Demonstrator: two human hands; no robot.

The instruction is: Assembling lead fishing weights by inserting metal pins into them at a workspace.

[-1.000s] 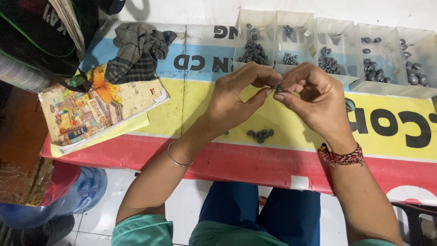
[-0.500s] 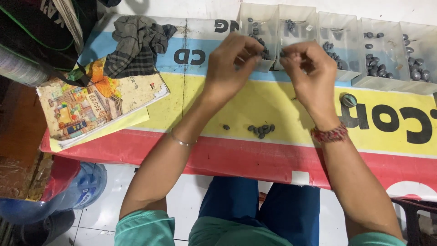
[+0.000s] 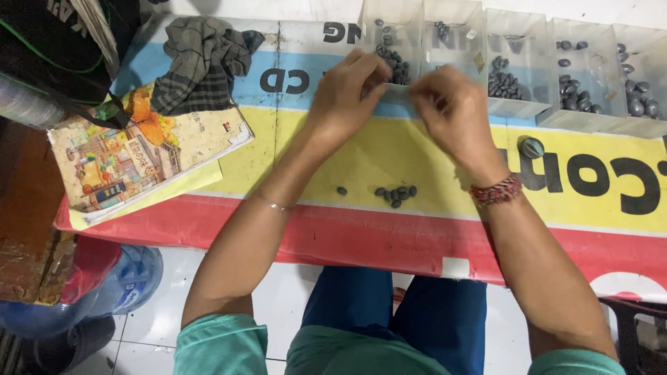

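- Near edge of the tabletop: a small heap of dark beads lies between my forearms, one stray bead just left of it; the banner around them is otherwise bare.
- Mid tabletop, toward the right edge: a lone round dark piece sits beside my right wrist; a printed booklet and a checked cloth fill the left corner.
- My left hand and right hand are raised together, fingertips pinched; I cannot tell what each grip holds, probably something tiny.
- I judge this a sorting step; next needs a fine pinch.
- Far edge: clear trays of beads stand close behind.
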